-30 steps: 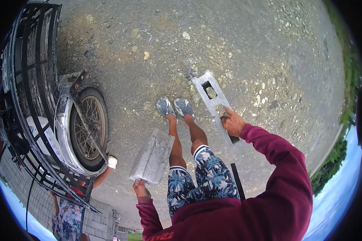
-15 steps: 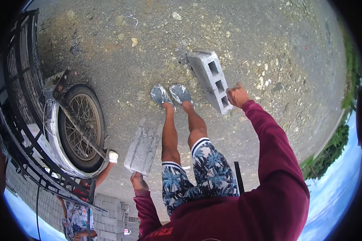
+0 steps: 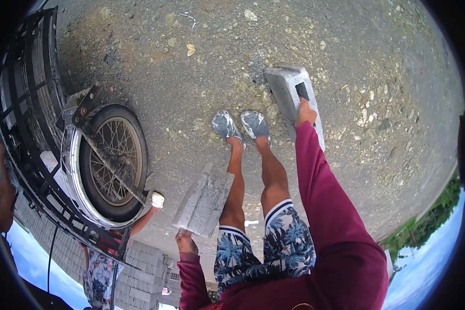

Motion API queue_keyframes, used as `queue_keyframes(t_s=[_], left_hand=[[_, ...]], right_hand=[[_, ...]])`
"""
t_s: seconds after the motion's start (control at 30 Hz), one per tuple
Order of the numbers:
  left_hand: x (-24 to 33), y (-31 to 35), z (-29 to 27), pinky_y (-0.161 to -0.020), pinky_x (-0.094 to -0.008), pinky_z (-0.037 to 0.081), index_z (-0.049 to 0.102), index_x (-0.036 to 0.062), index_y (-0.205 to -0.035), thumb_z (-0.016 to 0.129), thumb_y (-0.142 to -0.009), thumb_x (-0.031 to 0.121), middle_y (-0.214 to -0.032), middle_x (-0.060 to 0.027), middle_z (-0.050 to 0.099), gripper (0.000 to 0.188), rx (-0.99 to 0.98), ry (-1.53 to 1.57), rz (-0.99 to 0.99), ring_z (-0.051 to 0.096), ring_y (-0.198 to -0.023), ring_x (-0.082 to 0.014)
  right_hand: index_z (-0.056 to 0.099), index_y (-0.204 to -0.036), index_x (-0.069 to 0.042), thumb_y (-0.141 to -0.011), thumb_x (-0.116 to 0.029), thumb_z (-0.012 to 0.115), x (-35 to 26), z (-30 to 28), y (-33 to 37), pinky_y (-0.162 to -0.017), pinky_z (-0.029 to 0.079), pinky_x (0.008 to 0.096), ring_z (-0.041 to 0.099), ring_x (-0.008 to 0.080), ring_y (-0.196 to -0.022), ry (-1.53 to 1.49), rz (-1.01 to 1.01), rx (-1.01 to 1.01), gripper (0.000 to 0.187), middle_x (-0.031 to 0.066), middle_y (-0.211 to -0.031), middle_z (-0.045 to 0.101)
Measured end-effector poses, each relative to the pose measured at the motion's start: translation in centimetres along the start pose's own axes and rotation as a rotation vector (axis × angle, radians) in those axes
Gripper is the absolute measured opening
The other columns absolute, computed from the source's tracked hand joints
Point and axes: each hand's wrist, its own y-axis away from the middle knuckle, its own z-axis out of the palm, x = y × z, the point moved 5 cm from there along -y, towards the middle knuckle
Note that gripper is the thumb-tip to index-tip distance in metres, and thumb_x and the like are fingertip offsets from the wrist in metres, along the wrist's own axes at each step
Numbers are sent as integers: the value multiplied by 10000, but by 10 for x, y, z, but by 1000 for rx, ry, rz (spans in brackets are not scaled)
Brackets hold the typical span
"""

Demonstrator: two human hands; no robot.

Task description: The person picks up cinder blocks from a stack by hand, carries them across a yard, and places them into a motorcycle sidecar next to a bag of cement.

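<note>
Left hand (image 3: 186, 242) gripped a grooved grey concrete block (image 3: 203, 201) by its end; right hand (image 3: 306, 111) clasped a hollow grey concrete block (image 3: 284, 89).

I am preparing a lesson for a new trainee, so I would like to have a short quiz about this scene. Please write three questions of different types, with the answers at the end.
1. What does the left hand hold?
A) a coil of rope
B) a grey concrete block
C) a shovel

2. True or false: the right hand is at a second concrete block, near its dark opening.

3. Fill in: the spoked wheel is on the ____ side of the picture.

Key: 1. B. 2. True. 3. left.
</note>
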Motion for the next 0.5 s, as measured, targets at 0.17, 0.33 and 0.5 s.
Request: queue_keyframes(t_s=[0.17,0.33,0.5], left_hand=[[10,31,3,-845,-308,432,650,21,-990,660,-691,33,-985,-38,646,299,45,-41,-61,587,-911,-169],[26,51,-5,-834,-322,456,655,20,-1031,659,-700,10,-1002,-41,660,331,29,172,-50,608,-909,-177],[60,108,-44,-812,-316,454,662,-13,-1051,679,-730,85,-998,-64,672,336,180,285,-49,611,-883,-186]], right_hand=[[558,-1082,153,-647,-429,781,14,-8,19,-872,438,405,570,306,-968,-105,11,-158,760,232,-1106,601],[546,-1180,79,-819,-306,685,24,-99,36,-863,455,407,572,246,-961,-347,-45,-502,546,140,-1117,593],[582,-1128,30,-844,-283,680,-47,-174,163,-881,437,371,558,204,-966,-272,-176,-811,434,86,-1068,608]])
